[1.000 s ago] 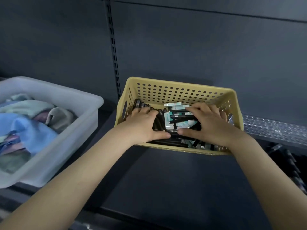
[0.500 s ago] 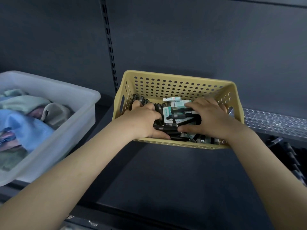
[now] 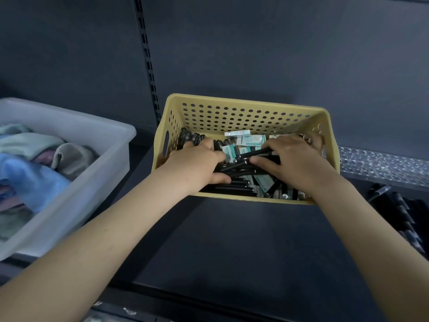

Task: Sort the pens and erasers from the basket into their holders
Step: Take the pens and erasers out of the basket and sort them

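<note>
A yellow perforated basket point(image 3: 243, 112) stands on the dark shelf and holds several black pens point(image 3: 236, 182) and erasers in teal-and-white sleeves point(image 3: 251, 141). Both of my hands are inside it. My left hand point(image 3: 197, 163) sits at the left side, thumb and fingers curled round a bunch of black pens. My right hand point(image 3: 294, 163) is at the right side, its fingers over black pens that stick out to the left and its thumb under them. The hands hide much of the basket's contents.
A translucent white bin point(image 3: 76, 182) with folded cloths stands to the left. At right lie a clear studded holder point(image 3: 383, 163) and, below it, a dark rack with pens point(image 3: 399, 210). A slotted upright point(image 3: 148, 66) runs up the back wall. Bare dark shelf lies before the basket.
Both hands stay in the basket and have drawn slightly apart while gathering pens. The view has tilted so the basket sits a little higher in frame.
</note>
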Available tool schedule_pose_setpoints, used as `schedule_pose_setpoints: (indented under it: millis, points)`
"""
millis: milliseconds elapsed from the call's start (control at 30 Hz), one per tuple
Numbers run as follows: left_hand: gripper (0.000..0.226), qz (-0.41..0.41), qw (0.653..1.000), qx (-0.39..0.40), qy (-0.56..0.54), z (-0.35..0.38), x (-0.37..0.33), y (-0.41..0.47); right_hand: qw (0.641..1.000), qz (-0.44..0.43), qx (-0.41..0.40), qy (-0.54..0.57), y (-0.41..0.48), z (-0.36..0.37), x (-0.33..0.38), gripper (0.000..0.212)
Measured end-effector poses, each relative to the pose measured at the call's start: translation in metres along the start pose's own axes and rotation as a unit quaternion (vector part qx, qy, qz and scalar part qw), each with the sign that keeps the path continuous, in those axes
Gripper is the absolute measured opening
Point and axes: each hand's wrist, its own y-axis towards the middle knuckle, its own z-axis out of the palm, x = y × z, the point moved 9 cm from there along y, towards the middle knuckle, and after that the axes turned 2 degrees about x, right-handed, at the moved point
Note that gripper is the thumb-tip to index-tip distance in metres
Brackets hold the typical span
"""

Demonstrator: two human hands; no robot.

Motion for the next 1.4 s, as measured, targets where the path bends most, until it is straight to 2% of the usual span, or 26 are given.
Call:
schedule_pose_setpoints:
  millis: [133,333,567,700,800,900,967,1200,1300,1400]
  points:
    - [0.031,0.018,0.999,-0.040,-0.028,-0.009,0.001,0.002,0.999,-0.023,0.035,0.012,0.004,0.004,0.002,0.088]
    - [0.037,-0.044,0.994,-0.075,-0.063,-0.011,0.015,0.001,0.998,-0.021,0.053,0.004,0.008,0.006,0.000,0.087]
    - [0.025,-0.087,0.975,-0.100,-0.176,-0.009,0.025,-0.004,1.000,-0.021,0.011,0.006,0.010,0.000,0.000,0.081]
    - [0.039,-0.091,0.966,-0.123,-0.207,-0.012,0.026,-0.007,0.999,-0.024,-0.006,0.021,0.008,-0.004,0.001,0.061]
    - [0.079,-0.102,0.964,-0.119,-0.216,-0.014,0.028,-0.007,0.999,-0.017,-0.007,0.050,0.007,-0.009,0.001,0.054]
    - [0.094,-0.102,0.967,-0.073,-0.220,-0.010,0.027,-0.003,1.000,-0.016,-0.011,0.022,0.008,-0.012,0.002,0.046]
    - [0.085,-0.101,0.970,-0.061,-0.213,-0.009,0.028,0.000,1.000,-0.011,-0.019,-0.016,0.009,-0.015,0.003,0.049]
    - [0.026,-0.087,0.973,-0.018,-0.212,-0.004,0.029,0.008,0.997,0.003,-0.067,-0.023,0.015,-0.026,-0.001,0.060]
    - [0.017,-0.084,0.970,-0.021,-0.228,-0.004,0.029,0.010,0.995,0.020,-0.101,0.006,0.015,-0.034,-0.007,0.058]
    - [0.022,-0.083,0.961,-0.040,-0.259,-0.007,0.029,0.011,0.988,0.047,-0.113,0.099,0.018,-0.036,-0.019,0.063]
